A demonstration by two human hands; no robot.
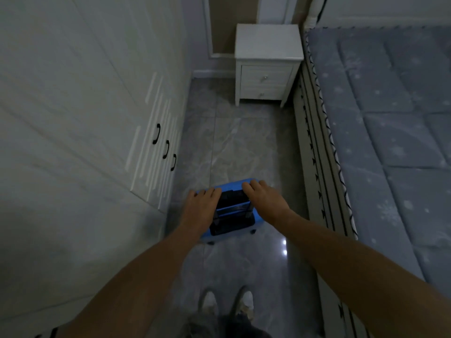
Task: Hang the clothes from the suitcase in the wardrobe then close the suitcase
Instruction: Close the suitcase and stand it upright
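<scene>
Your 2 hands, left hand (202, 203) and right hand (264, 198), lie flat on top of the blue suitcase (231, 186), which stands shut between the closed wardrobe (97, 118) and the bed (390, 118); whether the hanging is finished or not begun, I cannot tell.

Narrow floor (244, 147) aisle: wardrobe (73, 118) left, bed (390, 118) right, nightstand (267, 62) at far end, suitcase (229, 211) mid-aisle.

Blue hard-shell suitcase (231, 208), centre toward 6 o'clock: top corners covered by left hand (202, 202) and right hand (264, 197); zip too small to tell.
White panelled wardrobe (73, 118), 9 o'clock: cut by frame edge.
Blue-grey quilted mattress (390, 142), 3 o'clock: likewise cut.
Pale shoes (210, 301), 6 o'clock: blurred.
</scene>
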